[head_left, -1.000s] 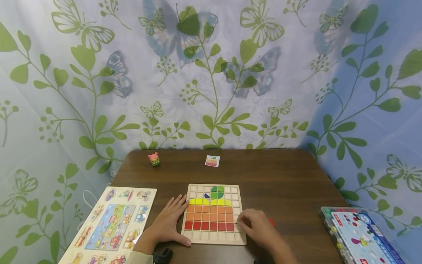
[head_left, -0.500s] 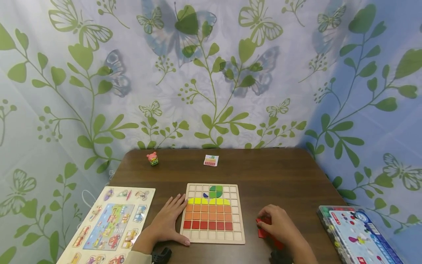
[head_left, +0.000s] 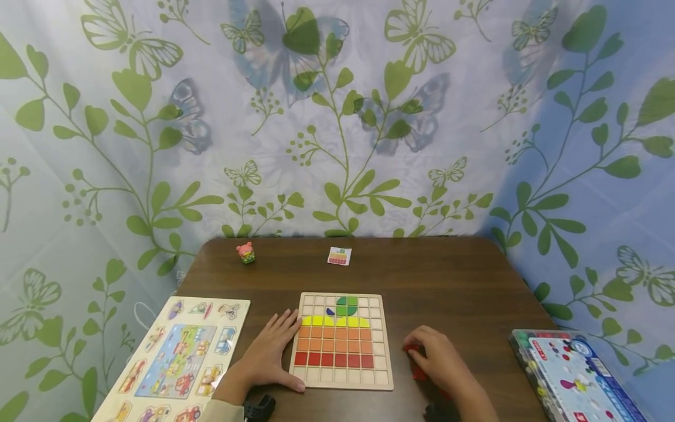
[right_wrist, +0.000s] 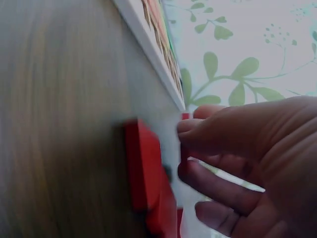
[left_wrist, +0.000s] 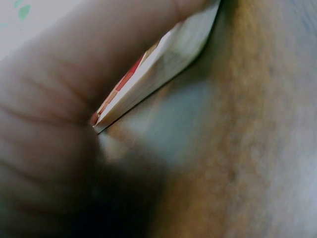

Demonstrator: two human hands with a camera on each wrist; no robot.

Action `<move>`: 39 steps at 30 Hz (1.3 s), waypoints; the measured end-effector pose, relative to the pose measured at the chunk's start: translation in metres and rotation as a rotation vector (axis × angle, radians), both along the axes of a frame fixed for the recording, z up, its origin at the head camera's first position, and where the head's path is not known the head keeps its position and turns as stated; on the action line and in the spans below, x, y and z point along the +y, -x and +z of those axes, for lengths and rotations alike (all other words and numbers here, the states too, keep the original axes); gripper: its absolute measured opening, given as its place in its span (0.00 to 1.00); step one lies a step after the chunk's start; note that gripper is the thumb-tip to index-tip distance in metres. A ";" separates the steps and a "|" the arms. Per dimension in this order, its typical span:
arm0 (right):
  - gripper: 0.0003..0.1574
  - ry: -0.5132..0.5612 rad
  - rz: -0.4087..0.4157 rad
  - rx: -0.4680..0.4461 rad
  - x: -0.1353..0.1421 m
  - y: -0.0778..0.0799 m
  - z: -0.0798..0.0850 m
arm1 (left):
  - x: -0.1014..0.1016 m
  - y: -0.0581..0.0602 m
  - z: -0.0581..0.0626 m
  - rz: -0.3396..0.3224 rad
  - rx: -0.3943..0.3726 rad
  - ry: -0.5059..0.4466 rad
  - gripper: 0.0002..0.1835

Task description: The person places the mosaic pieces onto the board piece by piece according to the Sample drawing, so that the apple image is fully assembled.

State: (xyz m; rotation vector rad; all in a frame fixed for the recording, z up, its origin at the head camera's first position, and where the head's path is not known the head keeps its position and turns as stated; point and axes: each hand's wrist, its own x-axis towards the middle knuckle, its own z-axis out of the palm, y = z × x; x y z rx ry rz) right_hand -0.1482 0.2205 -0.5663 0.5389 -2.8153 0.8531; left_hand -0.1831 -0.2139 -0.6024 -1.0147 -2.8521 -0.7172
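Note:
A wooden grid board [head_left: 382, 346] lies at the table's middle, filled partly with red, orange, yellow, green and blue tiles. My left hand [head_left: 269, 351] rests spread along its left edge, thumb at the front corner; in the left wrist view that thumb crosses close over the board's side [left_wrist: 143, 94]. To the right of the board, my right hand [head_left: 435, 354] pinches a small red tile [right_wrist: 184, 151] between thumb and fingertips. Just below that hand lie more red tiles [right_wrist: 143, 168] on the table, overlapped by the hand in the head view.
A picture peg puzzle [head_left: 179, 357] lies on the left. A clear box of beads [head_left: 575, 375] stands at the right edge. Farther back are a small pattern card [head_left: 340, 256] and a pink-topped figurine [head_left: 245, 252]. A patterned curtain [head_left: 337, 117] hangs behind the table [head_left: 448, 275].
My right hand has moved from the board's right edge to the red tiles, then slightly back left with a red tile in its fingers. The left hand stays in place.

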 end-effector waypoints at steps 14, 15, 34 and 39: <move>0.17 0.178 0.451 0.163 -0.094 0.003 0.010 | -0.002 0.000 -0.002 0.000 -0.015 -0.017 0.77; 0.17 0.162 0.478 0.163 -0.101 0.003 0.011 | -0.002 0.000 -0.002 0.001 -0.016 -0.019 0.77; 0.12 -0.021 0.801 0.258 -0.193 0.013 0.008 | 0.000 0.001 0.001 -0.030 0.041 -0.020 0.78; 0.11 -0.033 0.821 0.238 -0.198 0.016 0.005 | -0.001 0.001 0.001 -0.036 0.045 -0.036 0.79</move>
